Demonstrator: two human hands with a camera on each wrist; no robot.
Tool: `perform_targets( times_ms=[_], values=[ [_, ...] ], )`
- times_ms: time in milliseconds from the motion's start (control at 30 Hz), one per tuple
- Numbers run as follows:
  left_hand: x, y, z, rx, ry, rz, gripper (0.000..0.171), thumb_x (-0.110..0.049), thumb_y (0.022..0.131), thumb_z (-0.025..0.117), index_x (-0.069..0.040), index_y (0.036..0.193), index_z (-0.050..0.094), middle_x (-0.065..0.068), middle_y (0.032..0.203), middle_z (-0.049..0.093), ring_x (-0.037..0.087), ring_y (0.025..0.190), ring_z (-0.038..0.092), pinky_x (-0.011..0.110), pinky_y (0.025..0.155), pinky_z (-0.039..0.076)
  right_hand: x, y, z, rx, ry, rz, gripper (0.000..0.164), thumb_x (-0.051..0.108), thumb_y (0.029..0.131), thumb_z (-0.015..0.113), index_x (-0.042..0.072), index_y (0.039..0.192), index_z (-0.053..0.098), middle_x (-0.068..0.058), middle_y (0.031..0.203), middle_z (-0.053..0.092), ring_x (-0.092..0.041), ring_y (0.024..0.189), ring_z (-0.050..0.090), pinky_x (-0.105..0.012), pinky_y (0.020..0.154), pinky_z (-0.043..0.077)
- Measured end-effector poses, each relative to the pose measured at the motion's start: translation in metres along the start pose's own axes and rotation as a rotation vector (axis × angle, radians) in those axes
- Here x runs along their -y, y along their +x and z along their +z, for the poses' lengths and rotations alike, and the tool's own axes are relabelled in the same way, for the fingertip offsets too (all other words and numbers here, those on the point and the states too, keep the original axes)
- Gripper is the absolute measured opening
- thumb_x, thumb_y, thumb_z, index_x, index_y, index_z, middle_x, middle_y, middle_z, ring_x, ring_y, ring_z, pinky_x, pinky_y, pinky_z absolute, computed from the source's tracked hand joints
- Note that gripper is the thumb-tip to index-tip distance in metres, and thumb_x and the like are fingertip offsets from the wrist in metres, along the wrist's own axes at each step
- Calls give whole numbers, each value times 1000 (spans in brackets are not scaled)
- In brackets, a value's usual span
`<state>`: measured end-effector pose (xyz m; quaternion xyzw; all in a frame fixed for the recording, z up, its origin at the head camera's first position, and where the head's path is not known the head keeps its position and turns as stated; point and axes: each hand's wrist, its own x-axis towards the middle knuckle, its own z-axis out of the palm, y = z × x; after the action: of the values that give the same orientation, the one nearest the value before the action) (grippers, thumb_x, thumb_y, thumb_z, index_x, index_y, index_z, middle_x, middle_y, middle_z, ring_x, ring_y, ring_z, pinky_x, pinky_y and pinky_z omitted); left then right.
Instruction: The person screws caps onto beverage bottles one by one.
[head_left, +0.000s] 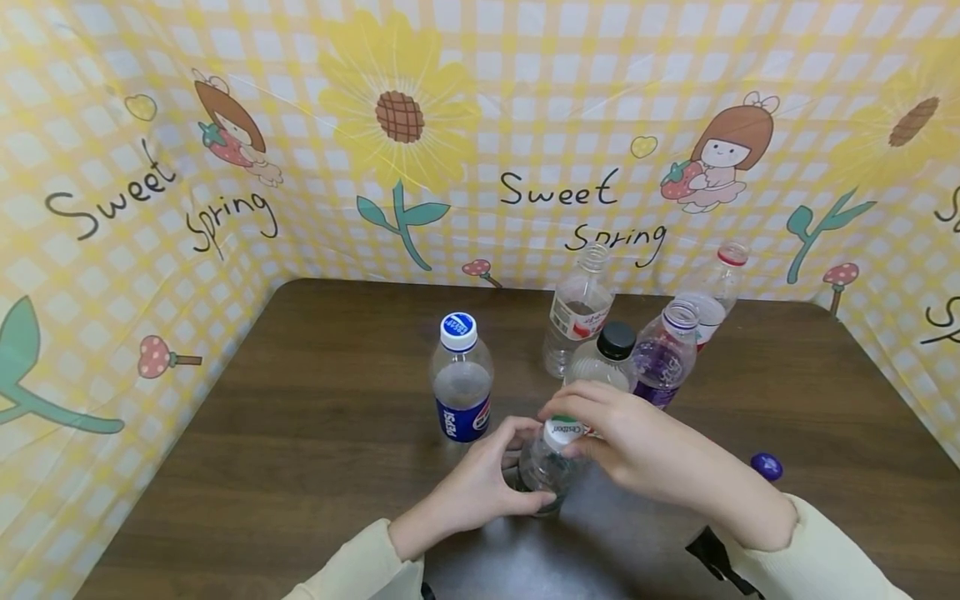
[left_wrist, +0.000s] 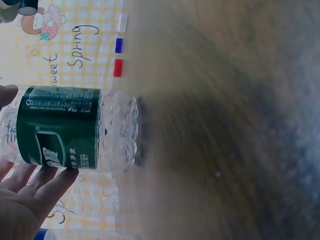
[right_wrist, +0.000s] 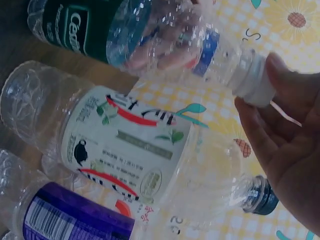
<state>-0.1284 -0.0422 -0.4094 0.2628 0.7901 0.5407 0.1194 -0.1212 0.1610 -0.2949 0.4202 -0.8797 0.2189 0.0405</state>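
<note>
A clear plastic water bottle [head_left: 546, 467] with a green label [left_wrist: 60, 127] stands upright on the table in front of me. My left hand [head_left: 487, 487] grips its body, thumb on one side and fingers on the other. On top, the white cap [right_wrist: 260, 82] sits on the neck, pinched between the thumb and fingers of my right hand [head_left: 637, 437]. Just behind it, partly covered by the right hand, is a clear bottle with a black cap [head_left: 617, 340] and a pale label [right_wrist: 125, 145]. A capped Pepsi bottle [head_left: 462, 396] is to the left of these.
Behind stand an uncapped purple-labelled bottle [head_left: 664, 358], an uncapped clear bottle [head_left: 581, 312] and another with a red neck ring [head_left: 712, 287]. A purple cap [head_left: 767, 467] lies beyond my right forearm. Checked cloth [head_left: 480, 125] walls the brown table [head_left: 300, 400].
</note>
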Motion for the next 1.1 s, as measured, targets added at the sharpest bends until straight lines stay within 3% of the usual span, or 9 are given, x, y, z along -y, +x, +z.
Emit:
perform_targets(
  times_ms=[200, 433, 667, 800, 1100],
  values=[
    [-1, 1, -2, 43, 7, -2, 65, -17, 74, 81, -8, 127, 44, 12, 127, 58, 26, 119, 57, 26, 96, 51, -4, 0, -6, 91, 61, 5, 31, 10, 88, 65, 10, 118, 61, 1, 115, 64, -11, 104, 58, -30, 85, 53],
    [0, 1, -1, 18, -5, -10, 65, -16, 74, 82, -7, 126, 45, 12, 126, 59, 25, 117, 59, 26, 96, 52, -5, -1, 0, 12, -11, -72, 29, 11, 85, 67, 6, 113, 63, -2, 109, 64, -14, 97, 60, -29, 81, 54],
    [-1, 0, 2, -58, 29, 10, 62, -18, 72, 83, -7, 122, 48, 10, 122, 61, 23, 112, 61, 25, 92, 53, -3, 0, 6, -59, -95, -50, 28, 9, 81, 71, 7, 108, 64, 0, 101, 63, -8, 88, 59, -25, 75, 55],
    [-2, 0, 3, -75, 31, 11, 62, -17, 71, 84, -7, 121, 48, 10, 122, 61, 23, 111, 61, 25, 92, 54, -2, 0, 6, -60, -84, -20, 28, 8, 81, 71, 7, 108, 64, 1, 101, 63, -7, 88, 59, -24, 75, 55],
    [-2, -2, -1, -17, 15, -11, 64, -18, 73, 83, -8, 123, 45, 12, 124, 58, 25, 115, 59, 25, 93, 53, -4, -2, 0, 10, 23, 3, 32, 19, 86, 69, 10, 116, 63, 0, 109, 66, -11, 94, 61, -25, 77, 54]
  ],
)
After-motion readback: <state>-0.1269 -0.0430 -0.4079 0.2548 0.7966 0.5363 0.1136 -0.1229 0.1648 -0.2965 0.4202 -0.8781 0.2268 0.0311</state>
